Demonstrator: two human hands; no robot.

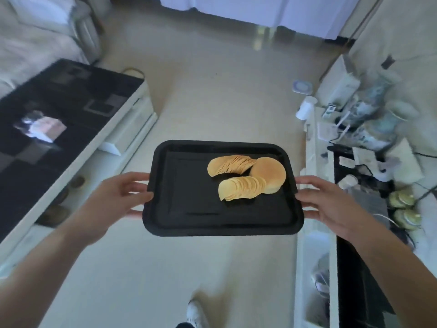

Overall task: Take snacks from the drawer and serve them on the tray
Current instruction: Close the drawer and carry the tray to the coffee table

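Note:
A black rectangular tray (189, 204) is held level in the air above the floor. On its right half lie two fanned rows of potato chips (230, 164) and a round golden cake (269, 174) touching them. My left hand (113, 197) grips the tray's left edge, fingers curled round the rim. My right hand (331, 204) grips the right edge the same way. No drawer shows in this view.
A low black-topped coffee table (59, 129) runs along the left, a small box on it. A cluttered white cabinet (354, 150) with cables, jars and devices lines the right. A pale sofa (35, 36) stands at the far left. Beige floor stretches ahead; my shoe (196, 311) shows below.

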